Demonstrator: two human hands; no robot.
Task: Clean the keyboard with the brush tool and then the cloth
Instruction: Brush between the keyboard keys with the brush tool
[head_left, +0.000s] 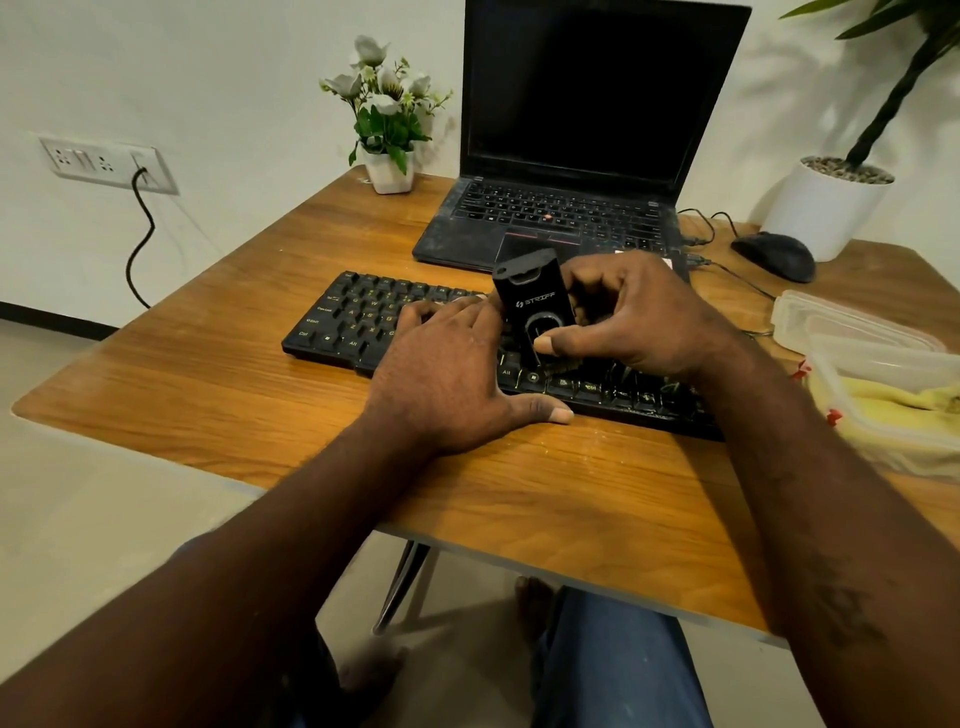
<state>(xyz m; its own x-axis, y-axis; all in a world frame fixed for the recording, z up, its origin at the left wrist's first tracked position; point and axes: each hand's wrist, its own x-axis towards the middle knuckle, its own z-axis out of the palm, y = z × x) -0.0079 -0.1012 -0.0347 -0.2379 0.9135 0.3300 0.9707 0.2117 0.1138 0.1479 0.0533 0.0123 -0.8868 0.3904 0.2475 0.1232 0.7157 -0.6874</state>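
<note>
**Person, head view.** Left grip and right grip: bare, each with a short, trimmed thumbnail. Left forearm and right forearm: uncovered from wrist to frame edge, the right with sparse dark hair along its outer side. At 6 o'clock: trouser leg of blue denim. At its 11 o'clock, a bare foot. A thin bluish edge on the left upper arm may be a sleeve, but it is too blurred to tell.
</note>
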